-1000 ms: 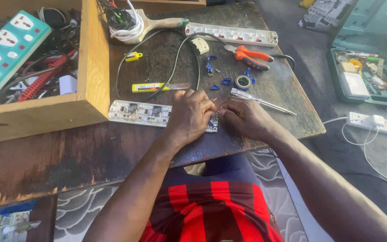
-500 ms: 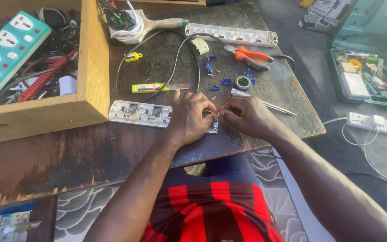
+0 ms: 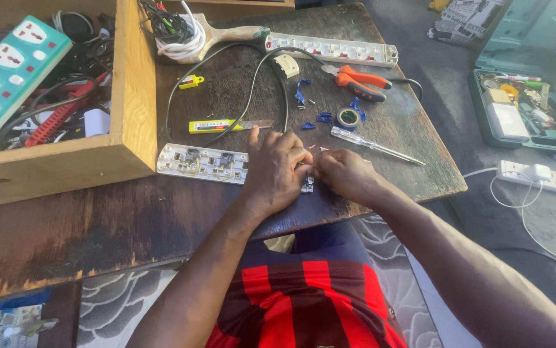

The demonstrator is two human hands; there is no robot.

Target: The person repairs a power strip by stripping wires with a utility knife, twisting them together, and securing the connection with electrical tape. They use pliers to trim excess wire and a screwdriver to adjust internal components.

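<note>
Since a moment ago your right hand (image 3: 345, 175) is sitting a little lower and nearer to you, and your left hand (image 3: 276, 171) is lying flatter over the right end of the opened power strip (image 3: 204, 162), its forefinger pointing up towards the far side. You are pinching both hands together at that end of the strip; the left grip is closing on the strip's end, while the right grip is curling shut around something too small to make out, so I cannot tell what it is holding. The strip is lying near the front edge of the dark wooden surface (image 3: 97, 225), inner side up, with its left end just beside the wooden box (image 3: 65, 164).

Just beyond your right hand a clear-handled screwdriver (image 3: 371, 144) is lying at a slant, and a roll of blue tape (image 3: 347, 118) is resting just beyond that, among blue scraps. Farther off, orange pliers (image 3: 363, 82) are lying beside a long white power strip (image 3: 329, 49) at the far edge. A yellow utility knife (image 3: 221, 125) is lying beyond the opened strip, with a black cable (image 3: 271, 71) looping over it. A green power strip (image 3: 9, 74) is leaning in the box on the left. On the floor to the right a green tool case (image 3: 522, 113) is standing open.
</note>
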